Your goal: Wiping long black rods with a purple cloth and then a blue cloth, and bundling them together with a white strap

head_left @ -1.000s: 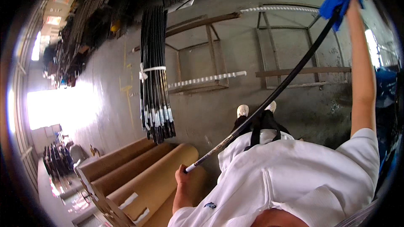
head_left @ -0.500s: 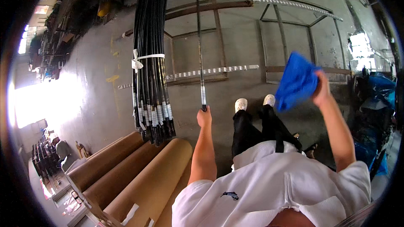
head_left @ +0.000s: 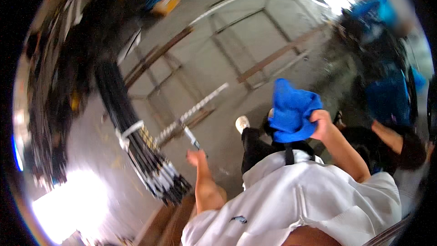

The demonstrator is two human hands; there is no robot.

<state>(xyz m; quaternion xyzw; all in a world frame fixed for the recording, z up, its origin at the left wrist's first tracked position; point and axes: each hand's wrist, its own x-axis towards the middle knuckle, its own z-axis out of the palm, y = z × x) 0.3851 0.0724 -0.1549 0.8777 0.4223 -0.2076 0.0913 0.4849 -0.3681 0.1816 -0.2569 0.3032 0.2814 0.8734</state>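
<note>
My left hand is closed around the lower end of a thin black pole with a pale sleeve near its end; the rest of the pole is blurred. To the left of this hand lies a bundle of similar black poles, tied with a white strap and pale-wrapped at the near ends. In my right hand a blue cloth is gripped by its right edge, hanging in front of my waist, apart from the pole.
Metal frames stand ahead, with a white-wrapped bar across the nearer one. Brown rolls lie at lower left. Another person's forearm shows at right, near blue plastic bags.
My view has turned to the right, so the frames and bundle look tilted. The right hand has brought the cloth inward, closer to my body. Both hands keep their holds.
</note>
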